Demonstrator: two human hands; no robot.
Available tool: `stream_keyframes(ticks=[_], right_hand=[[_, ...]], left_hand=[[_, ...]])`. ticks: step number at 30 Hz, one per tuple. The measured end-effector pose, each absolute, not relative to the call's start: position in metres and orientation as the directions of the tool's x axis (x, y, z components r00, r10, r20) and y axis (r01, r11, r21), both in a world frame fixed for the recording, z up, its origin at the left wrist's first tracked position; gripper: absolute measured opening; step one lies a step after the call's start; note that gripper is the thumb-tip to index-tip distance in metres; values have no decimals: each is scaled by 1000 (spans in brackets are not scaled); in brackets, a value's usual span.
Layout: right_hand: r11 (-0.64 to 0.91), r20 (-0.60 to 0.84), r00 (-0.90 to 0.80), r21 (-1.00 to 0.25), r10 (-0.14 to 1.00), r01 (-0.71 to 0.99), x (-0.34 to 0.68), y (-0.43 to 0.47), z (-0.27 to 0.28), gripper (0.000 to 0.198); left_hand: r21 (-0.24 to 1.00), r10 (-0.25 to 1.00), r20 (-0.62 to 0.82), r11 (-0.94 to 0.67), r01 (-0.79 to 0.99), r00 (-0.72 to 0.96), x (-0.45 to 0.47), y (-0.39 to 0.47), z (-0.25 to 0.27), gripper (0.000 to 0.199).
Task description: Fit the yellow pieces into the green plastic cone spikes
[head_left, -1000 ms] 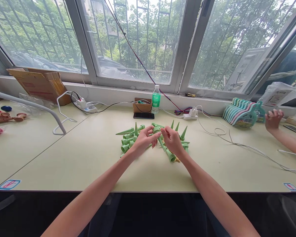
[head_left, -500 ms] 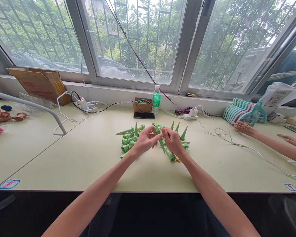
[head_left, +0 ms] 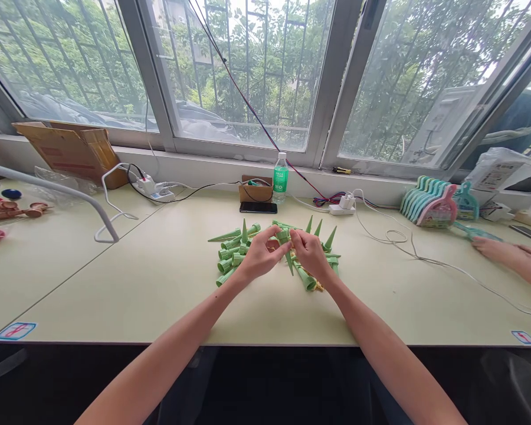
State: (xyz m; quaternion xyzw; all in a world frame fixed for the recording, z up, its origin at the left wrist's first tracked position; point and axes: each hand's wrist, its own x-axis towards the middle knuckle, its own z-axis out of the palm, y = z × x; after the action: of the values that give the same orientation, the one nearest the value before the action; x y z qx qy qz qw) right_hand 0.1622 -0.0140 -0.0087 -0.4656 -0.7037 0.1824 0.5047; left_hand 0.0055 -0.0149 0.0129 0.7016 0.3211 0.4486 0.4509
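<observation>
The bottle label is too small to read; your left hand grips a green spike, tip down, while your right hand pinches its wide end, fingers closed.

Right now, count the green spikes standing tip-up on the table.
4: one spike beside the left hand; a second, a third and a fourth beyond the right hand. More may be hidden behind the hands.

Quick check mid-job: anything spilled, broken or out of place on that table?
Nothing looks spilled or broken. The green spikes lie jumbled, some pointing up, others on their sides, and a white cable trails loosely across the right of the table; both look untidy rather than wrong.
</observation>
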Motion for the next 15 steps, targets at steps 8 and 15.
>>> stream_keyframes(ticks=[8,15], right_hand=[[496,529,-62,-741,847,453,162,-13,-9,49],[492,524,-61,-746,850,449,163,-13,-11,49]], left_hand=[[917,854,355,-398,38,382,5,-15,13,26],[917,852,354,-397,37,387,6,-14,11,26]])
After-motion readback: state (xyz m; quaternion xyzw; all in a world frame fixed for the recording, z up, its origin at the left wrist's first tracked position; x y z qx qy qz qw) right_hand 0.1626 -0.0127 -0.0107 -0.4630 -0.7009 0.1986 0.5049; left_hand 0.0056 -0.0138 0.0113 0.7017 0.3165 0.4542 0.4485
